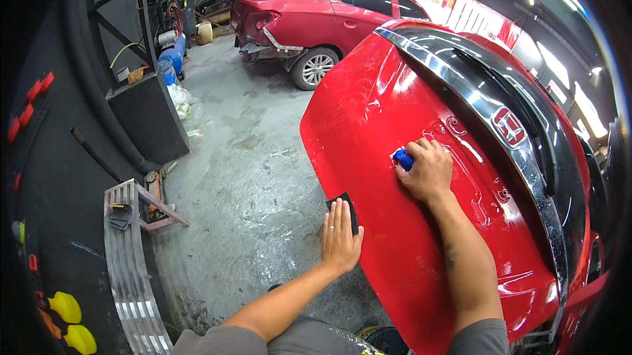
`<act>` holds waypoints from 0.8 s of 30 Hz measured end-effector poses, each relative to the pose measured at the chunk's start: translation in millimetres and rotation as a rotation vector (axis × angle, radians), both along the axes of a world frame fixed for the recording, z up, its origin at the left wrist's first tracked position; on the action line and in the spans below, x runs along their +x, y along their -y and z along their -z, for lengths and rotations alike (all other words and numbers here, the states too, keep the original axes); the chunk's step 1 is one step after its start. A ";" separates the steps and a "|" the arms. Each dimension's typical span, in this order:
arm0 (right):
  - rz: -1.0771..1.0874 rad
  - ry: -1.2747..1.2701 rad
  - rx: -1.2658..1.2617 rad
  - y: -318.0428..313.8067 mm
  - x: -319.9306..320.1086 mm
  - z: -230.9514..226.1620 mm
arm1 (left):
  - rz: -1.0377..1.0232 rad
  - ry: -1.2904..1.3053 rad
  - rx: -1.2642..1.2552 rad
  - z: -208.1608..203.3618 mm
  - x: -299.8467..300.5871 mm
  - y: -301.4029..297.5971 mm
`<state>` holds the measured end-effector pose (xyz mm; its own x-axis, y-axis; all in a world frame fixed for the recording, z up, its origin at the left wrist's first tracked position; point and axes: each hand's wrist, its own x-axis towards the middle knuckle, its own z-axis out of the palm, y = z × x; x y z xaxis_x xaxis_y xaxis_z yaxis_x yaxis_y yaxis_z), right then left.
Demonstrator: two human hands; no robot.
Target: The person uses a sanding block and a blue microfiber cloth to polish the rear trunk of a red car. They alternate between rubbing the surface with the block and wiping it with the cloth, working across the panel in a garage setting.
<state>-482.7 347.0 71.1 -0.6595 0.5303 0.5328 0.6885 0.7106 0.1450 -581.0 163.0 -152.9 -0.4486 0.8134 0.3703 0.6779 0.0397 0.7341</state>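
A red car trunk lid (368, 118) fills the middle and right, with a chrome strip (474, 101) along its far side. At its near left edge my left hand (340, 240) lies with fingers straight and together on a dark sheet of sandpaper (353, 213), which shows past the fingertips and beside the thumb. My right hand (429, 169) has its fingers bent round a bunched blue cloth or sponge (403, 159) and presses it to the painted face. Wet-looking streaks surround the recessed area by that hand; the palm hides part of the blue piece.
Another red car (309, 19) stands at the back, its rear bumper off. On the left are a metal bench (125, 256) with dark sheets (120, 217) on it, a black box-like stand (148, 118) and a blue container (172, 55). A bucket (385, 340) sits near my legs.
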 end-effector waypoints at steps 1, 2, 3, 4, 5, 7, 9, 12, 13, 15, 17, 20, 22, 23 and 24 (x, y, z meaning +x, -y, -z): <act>-0.002 -0.005 0.016 -2.9 -4.8 0.3 | -0.002 0.008 -0.043 -0.9 -0.7 -0.4; 0.004 -0.029 0.007 -2.6 -7.3 2.2 | -0.015 -0.019 -0.060 1.1 -5.6 -5.8; 0.009 -0.048 0.000 -1.6 -9.8 2.6 | -0.028 -0.042 -0.075 2.2 -14.7 -15.8; 0.012 -0.066 -0.005 -2.5 -11.5 3.0 | -0.044 -0.063 -0.090 2.2 -26.2 -28.3; -0.004 -0.076 0.001 -4.4 -12.0 2.3 | -0.048 -0.049 -0.072 1.6 -44.5 -46.9; -0.034 -0.088 0.003 -3.7 -12.5 3.5 | -0.064 -0.026 -0.072 -3.0 -96.5 -92.7; -0.041 -0.093 0.001 -4.4 -19.6 2.8 | -0.102 0.043 -0.160 -12.7 -150.8 -128.3; -0.063 -0.099 -0.018 -5.1 -24.5 5.7 | -0.180 0.108 -0.132 -17.4 -135.8 -130.1; -0.066 -0.102 -0.026 -7.5 -22.0 7.6 | -0.164 0.047 -0.043 -2.8 -110.9 -118.5; -0.047 -0.100 -0.035 -12.0 -13.8 10.6 | -0.048 0.017 -0.042 -0.7 -40.3 -62.1; -0.044 -0.108 -0.033 -12.4 -11.8 8.0 | 0.097 0.051 -0.101 -8.2 -7.1 -13.7; -0.049 -0.121 -0.016 -14.3 -13.5 8.3 | 0.049 -0.026 -0.052 -5.2 -59.1 -63.7; -0.081 -0.131 0.002 -16.8 -24.9 6.3 | -0.005 0.036 -0.106 -9.3 -138.4 -121.5; -0.103 -0.139 0.000 -17.2 -30.8 8.1 | -0.056 0.053 -0.164 -23.6 -169.4 -137.6; -0.107 -0.140 0.006 -16.8 -29.4 7.0 | -0.089 0.076 -0.216 -31.6 -180.3 -150.3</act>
<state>-512.1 363.8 64.1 -0.6311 0.4573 0.6266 0.6224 0.7806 0.0572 -761.3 313.3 -121.3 -0.5419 0.8260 0.1548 0.6077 0.2579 0.7511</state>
